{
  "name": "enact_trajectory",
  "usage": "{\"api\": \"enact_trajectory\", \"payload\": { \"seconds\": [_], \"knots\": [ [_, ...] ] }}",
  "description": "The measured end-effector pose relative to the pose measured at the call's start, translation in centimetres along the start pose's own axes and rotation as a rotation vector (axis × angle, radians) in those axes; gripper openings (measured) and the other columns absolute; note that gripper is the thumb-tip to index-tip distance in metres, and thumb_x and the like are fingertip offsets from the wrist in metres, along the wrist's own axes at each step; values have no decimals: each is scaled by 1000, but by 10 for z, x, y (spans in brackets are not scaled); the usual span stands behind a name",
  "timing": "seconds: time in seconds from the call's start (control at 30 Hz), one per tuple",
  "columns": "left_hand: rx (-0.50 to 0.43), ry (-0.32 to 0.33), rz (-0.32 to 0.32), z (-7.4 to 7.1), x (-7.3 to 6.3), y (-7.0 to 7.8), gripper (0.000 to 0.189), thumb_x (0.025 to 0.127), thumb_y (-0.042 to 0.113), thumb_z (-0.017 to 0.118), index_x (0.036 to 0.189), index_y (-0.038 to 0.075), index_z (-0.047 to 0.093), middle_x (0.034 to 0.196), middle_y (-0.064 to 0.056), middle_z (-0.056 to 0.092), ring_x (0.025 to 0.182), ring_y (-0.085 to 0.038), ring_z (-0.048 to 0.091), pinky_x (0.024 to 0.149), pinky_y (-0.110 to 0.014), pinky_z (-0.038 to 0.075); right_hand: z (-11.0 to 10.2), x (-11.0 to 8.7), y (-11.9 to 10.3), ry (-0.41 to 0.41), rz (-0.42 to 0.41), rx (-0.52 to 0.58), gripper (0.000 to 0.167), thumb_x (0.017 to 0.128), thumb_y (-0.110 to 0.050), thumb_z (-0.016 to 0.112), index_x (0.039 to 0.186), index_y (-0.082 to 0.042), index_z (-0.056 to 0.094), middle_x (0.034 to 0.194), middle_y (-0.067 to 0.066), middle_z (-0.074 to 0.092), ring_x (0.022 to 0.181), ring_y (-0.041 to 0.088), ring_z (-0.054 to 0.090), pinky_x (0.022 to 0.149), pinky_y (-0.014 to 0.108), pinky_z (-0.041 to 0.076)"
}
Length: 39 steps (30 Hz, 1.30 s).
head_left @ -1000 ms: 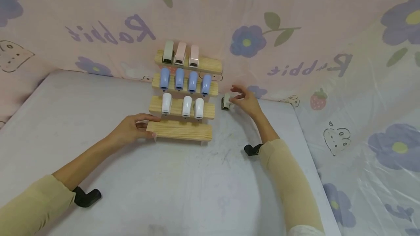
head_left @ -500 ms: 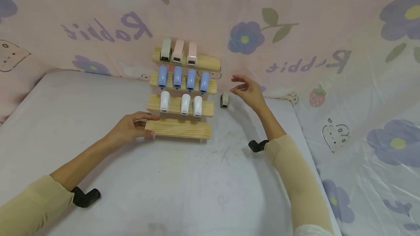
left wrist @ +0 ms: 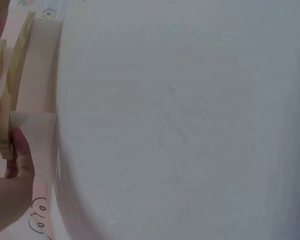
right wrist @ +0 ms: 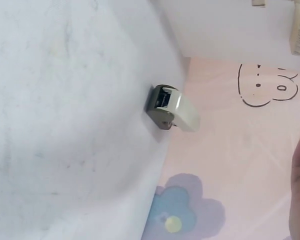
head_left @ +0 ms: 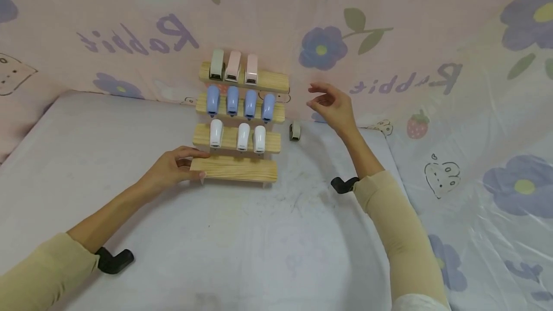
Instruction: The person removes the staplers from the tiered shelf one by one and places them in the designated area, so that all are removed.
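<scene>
My left hand (head_left: 170,169) grips the left end of the lowest board of a tiered wooden display rack (head_left: 235,169), with fingers on both sides of the board in the left wrist view. To the right of the rack, a green mini stapler (head_left: 295,131) stands on the table, seen close in the right wrist view. My right hand (head_left: 334,109) is raised up and right of that stapler, fingers loosely bent, holding nothing. On the top board sit a green stapler (head_left: 217,64) and two pink staplers (head_left: 233,66). Several blue staplers (head_left: 232,100) line the second board; three white staplers (head_left: 216,133) the third.
The white table (head_left: 242,244) spreads out in front of the rack. A patterned curtain (head_left: 268,23) hangs close behind it and along the right side. A black wrist mount (head_left: 114,260) juts from the left sleeve, another black mount (head_left: 344,185) from the right.
My right hand has let go of the green stapler beside the rack and moved up and to the right. The left hand keeps its grip on the lowest board.
</scene>
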<state>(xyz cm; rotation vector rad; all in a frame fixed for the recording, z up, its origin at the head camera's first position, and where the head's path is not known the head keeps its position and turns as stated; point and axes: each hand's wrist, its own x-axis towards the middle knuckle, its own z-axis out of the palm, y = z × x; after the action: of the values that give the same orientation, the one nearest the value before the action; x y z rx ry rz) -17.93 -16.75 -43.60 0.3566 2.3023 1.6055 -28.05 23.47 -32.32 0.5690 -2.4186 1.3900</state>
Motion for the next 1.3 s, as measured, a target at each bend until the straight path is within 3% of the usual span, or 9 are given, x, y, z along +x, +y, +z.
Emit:
{"api": "enact_trajectory", "payload": {
  "seconds": [0.23, 0.5, 0.77, 1.03, 1.3],
  "knots": [
    [-16, 5, -1, 1, 2, -1, 55, 84, 21, 81, 134, 8, 62, 138, -13, 49, 111, -33, 56, 82, -25, 51, 3, 10, 2, 12, -59, 41, 41, 85, 4, 75, 124, 6, 64, 115, 26, 66, 87, 23, 65, 82, 27, 53],
    [25, 29, -9, 2, 2, 1, 54, 82, 22, 83, 132, 10, 64, 137, -11, 51, 109, -33, 57, 82, -27, 51, 7, 23, 8, -12, -128, 70, 43, 83, -1, 78, 125, -2, 67, 114, 18, 69, 86, 16, 67, 83, 26, 53],
    [47, 52, -31, 4, 0, 6, 55, 82, 24, 84, 131, 9, 64, 138, -12, 52, 111, -33, 58, 81, -26, 51, 16, 33, -11, -69, -115, 86, 47, 84, 0, 78, 129, -1, 64, 119, 18, 68, 92, 19, 67, 85, 28, 53],
    [109, 63, -46, 5, 3, 7, 54, 81, 27, 84, 130, 12, 66, 140, -10, 52, 113, -33, 58, 86, -32, 49, 21, 34, -46, -108, -88, 112, 46, 85, 6, 73, 129, 7, 60, 121, 27, 64, 99, 29, 67, 89, 32, 53],
    [69, 54, -56, 4, 2, 2, 57, 80, 27, 85, 132, 13, 65, 140, -10, 51, 114, -33, 58, 83, -27, 50, 30, 40, -62, -202, -70, 172, 52, 85, 7, 72, 134, 9, 55, 126, 29, 60, 112, 41, 61, 96, 38, 50]
  ]
}}
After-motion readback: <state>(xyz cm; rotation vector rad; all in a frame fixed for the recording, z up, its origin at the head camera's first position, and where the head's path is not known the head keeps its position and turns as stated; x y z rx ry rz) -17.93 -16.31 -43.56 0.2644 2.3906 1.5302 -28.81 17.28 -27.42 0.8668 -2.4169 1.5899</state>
